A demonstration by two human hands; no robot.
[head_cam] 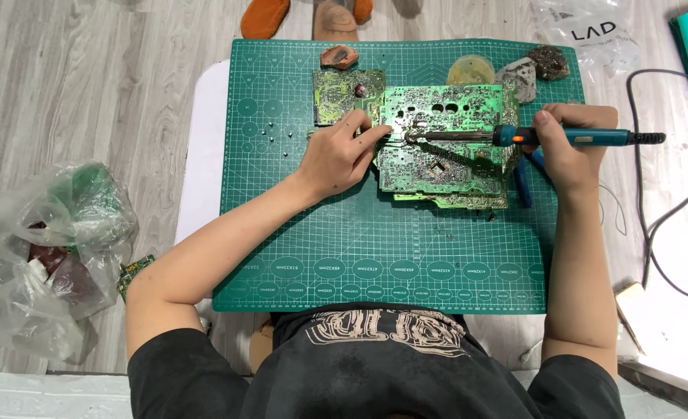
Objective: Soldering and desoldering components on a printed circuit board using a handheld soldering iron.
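Circuit board [445, 143], the big green one, lies solder side up near the far edge of the cutting mat [375, 248], a little right of its middle, and that is where I am working.

Off the mat's left edge, on the floor, I see a clear plastic bag [45, 248] of scraps and one small board fragment [134, 271] beside it. On the mat itself, towards the far left corner, a few tiny loose parts [270, 140] lie scattered; I judge them to be pieces already taken off. A smaller board [344, 93] lies just left of the big one, touching or overlapping its edge.

My left hand [340, 155] rests on the big board's left edge, fingers curled down and the fingertips pinched at one spot; I cannot tell whether they hold a part or only press the board flat. The soldering iron [514, 136] lies almost level across the board, its tip right by those fingertips. My right hand [569, 147] is closed tight around its blue handle, near the mat's right edge.

Most of the board is dense with solder joints, so I judge the work to be far from finished.
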